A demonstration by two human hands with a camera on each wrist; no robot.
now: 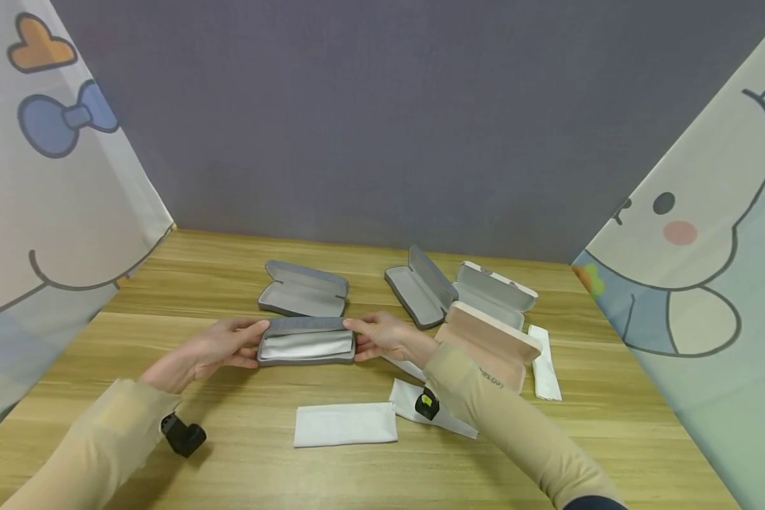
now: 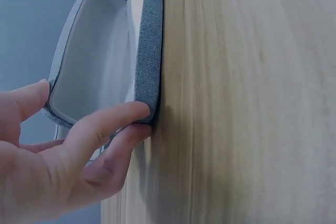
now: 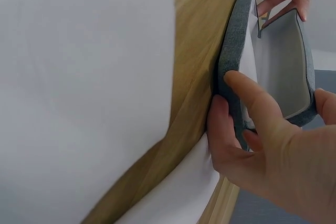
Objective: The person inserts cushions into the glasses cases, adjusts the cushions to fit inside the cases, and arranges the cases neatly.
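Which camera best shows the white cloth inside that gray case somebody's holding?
The head view: looking down into the gray case, it shows the white cloth broadly. Both wrist views look from the side, so only a narrow white strip of it shows.

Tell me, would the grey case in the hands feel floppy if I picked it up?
Probably not: the case looks stiff, with straight, firm-edged walls. Its lid might swing, since it's raised open. The white cloth inside could slide out if tipped, as the lid isn't shut.
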